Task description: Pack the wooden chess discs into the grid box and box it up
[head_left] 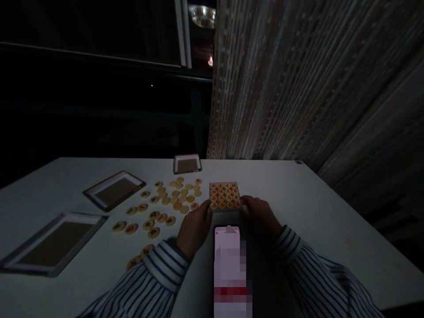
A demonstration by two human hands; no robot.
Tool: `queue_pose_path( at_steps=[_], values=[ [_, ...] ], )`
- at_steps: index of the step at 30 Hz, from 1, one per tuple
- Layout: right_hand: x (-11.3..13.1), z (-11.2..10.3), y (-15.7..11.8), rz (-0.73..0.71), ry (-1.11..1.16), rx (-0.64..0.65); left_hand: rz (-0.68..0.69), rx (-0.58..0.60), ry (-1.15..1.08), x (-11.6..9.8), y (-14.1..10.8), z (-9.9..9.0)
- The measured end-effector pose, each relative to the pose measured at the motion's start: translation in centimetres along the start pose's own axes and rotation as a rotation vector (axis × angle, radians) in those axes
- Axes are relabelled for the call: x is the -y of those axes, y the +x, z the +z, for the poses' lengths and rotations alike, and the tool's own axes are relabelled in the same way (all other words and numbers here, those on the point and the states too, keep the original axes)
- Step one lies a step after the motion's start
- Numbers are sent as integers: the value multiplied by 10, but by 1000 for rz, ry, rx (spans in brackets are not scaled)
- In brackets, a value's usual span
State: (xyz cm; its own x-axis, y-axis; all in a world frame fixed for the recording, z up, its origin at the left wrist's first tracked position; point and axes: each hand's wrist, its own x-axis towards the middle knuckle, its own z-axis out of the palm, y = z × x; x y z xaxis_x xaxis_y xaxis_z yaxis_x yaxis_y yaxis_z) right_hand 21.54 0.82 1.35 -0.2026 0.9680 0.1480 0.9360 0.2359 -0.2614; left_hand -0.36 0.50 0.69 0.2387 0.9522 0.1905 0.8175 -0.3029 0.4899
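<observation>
A small square box stands on the white table, filled with rows of round Chinese chess pieces marked in red. My left hand grips the box's near left corner. At the near right corner, my right hand closes on the box from the other side. Fingertips of both hands are partly hidden in the dark. Loose Chinese chess pieces lie scattered left of the box, some showing black or red characters, others blank side up. Between my forearms lies a lit phone.
Three shallow trays or lids rest on the white table: a large one at front left, another behind it, and a small one near the far edge. A string curtain hangs beyond the table. The room is dim.
</observation>
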Motion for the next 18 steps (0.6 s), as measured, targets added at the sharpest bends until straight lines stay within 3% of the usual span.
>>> queue_pose_path(
  at_steps=[7,13,18],
  values=[
    [-1,-2,-1,-6,74,-47,-4,-37,26,2,-3,-6],
    [-5,-7,1,-13,242,-208,-39,-83,-1,-4,-2,-36],
    [-4,-17,7,-7,291,-217,-22,-138,-26,2,4,-65]
  ],
)
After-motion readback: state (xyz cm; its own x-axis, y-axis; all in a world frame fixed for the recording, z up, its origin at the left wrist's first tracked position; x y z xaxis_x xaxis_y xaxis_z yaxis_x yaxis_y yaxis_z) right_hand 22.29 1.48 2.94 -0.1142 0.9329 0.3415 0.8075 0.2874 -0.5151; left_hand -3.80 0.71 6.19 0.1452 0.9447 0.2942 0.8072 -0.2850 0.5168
